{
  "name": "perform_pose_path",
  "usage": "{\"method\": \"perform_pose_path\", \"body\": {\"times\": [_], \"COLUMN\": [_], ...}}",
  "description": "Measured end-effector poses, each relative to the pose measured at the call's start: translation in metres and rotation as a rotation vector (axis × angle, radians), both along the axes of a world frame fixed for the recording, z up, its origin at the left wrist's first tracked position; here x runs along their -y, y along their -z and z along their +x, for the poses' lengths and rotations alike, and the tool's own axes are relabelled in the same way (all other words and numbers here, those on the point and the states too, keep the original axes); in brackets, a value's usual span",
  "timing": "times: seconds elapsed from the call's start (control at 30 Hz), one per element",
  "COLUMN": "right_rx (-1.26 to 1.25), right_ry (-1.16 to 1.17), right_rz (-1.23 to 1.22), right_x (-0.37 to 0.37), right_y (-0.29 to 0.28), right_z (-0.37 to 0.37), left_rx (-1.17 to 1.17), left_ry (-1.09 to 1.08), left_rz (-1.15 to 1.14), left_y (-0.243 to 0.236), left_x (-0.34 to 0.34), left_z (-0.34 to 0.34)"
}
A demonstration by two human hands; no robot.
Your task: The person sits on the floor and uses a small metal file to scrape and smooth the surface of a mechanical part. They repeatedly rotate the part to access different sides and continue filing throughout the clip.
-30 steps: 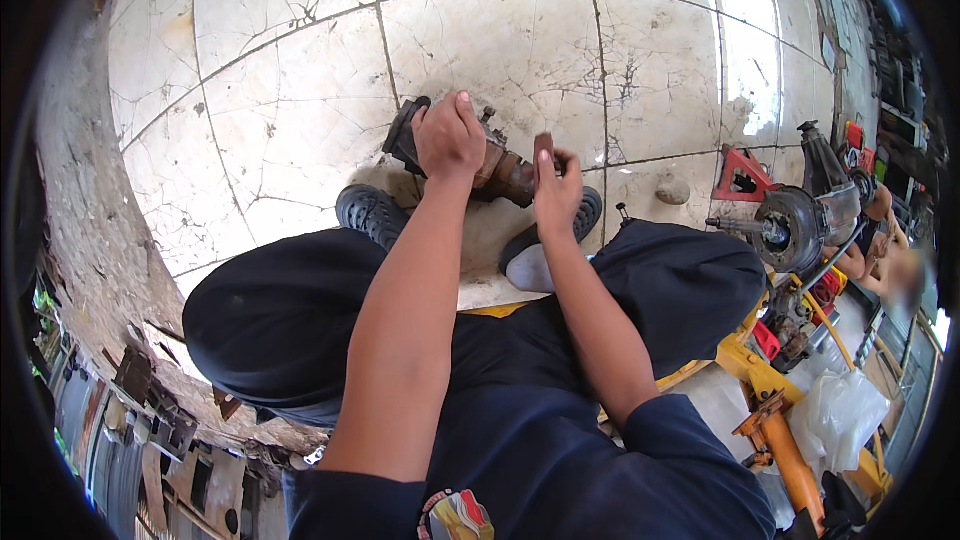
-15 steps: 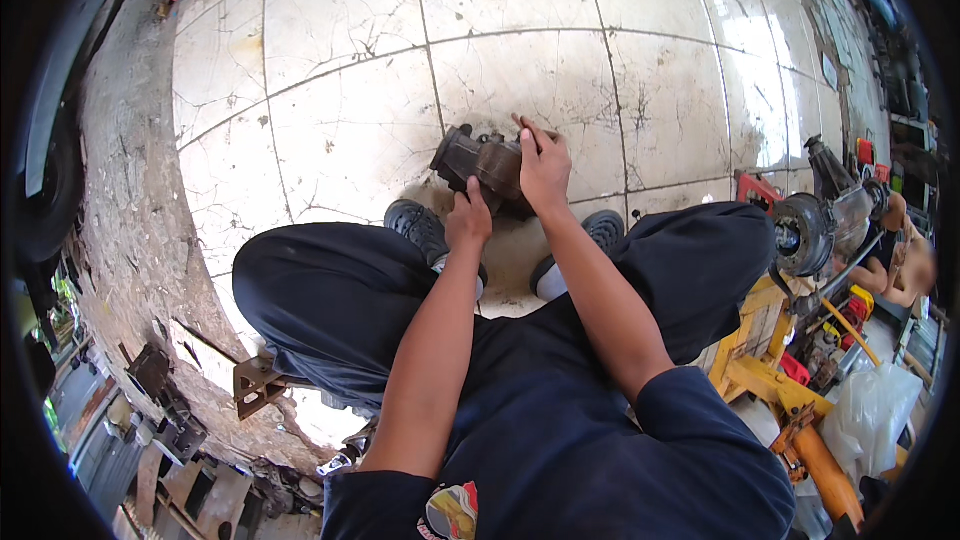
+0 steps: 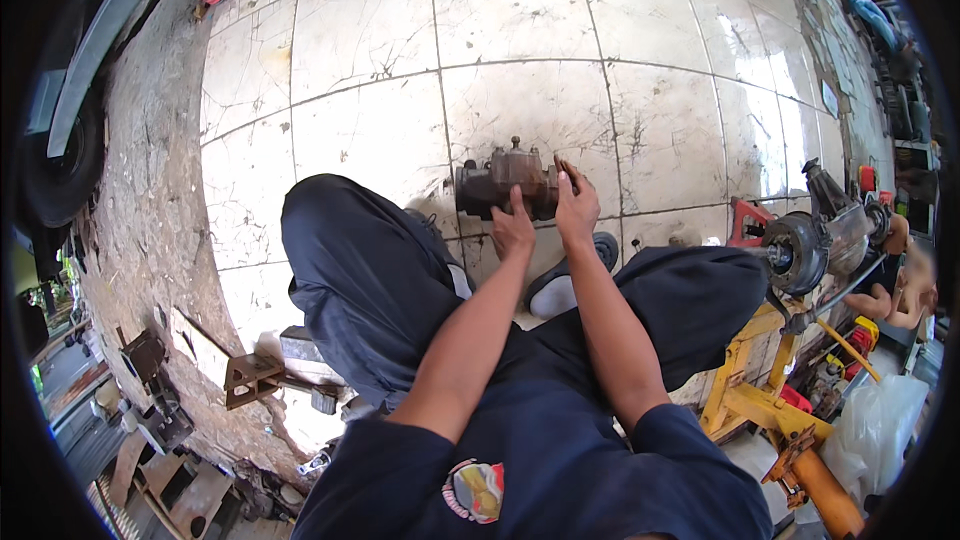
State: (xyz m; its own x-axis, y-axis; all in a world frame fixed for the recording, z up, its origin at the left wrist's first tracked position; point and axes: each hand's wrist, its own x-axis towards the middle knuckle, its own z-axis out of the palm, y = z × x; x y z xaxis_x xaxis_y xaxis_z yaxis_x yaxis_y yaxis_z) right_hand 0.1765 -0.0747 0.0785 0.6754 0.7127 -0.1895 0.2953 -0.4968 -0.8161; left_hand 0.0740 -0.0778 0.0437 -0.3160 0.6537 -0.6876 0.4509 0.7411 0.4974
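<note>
Housing (image 3: 515,172) on floor (image 3: 525,20), jack stand (image 3: 749,223) rightward.

Machine parts edged a mechanical workshop's cracked tile floor (image 3: 520,20), with a red stand (image 3: 738,222), yellow steel frame (image 3: 772,405) and black tyre (image 3: 85,185).

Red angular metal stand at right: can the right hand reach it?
Probably yes, with a stretch: the right hand is at the brown metal housing, and pale floor tiles beyond the dark-trousered right knee leave a way to the red stand.
</note>
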Motion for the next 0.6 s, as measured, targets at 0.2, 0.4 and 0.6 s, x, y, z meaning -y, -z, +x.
{"method": "perform_pose_path", "body": {"times": [0.2,0.4,0.6], "right_rx": [-0.137,-0.169,-0.319], "right_ry": [0.11,0.158,0.2], "right_rz": [-0.065,0.035,-0.02], "right_x": [0.034,0.022,0.013], "right_y": [0.012,0.019,0.02], "right_z": [0.029,0.013,0.0], "left_rx": [0.183,0.261,-0.016], "left_ry": [-0.08,-0.03,-0.048], "left_rz": [0.062,-0.092,0.149], "left_y": [0.01,0.018,0.015], "left_x": [0.014,0.009,-0.006], "left_z": [0.029,0.019,0.009]}}
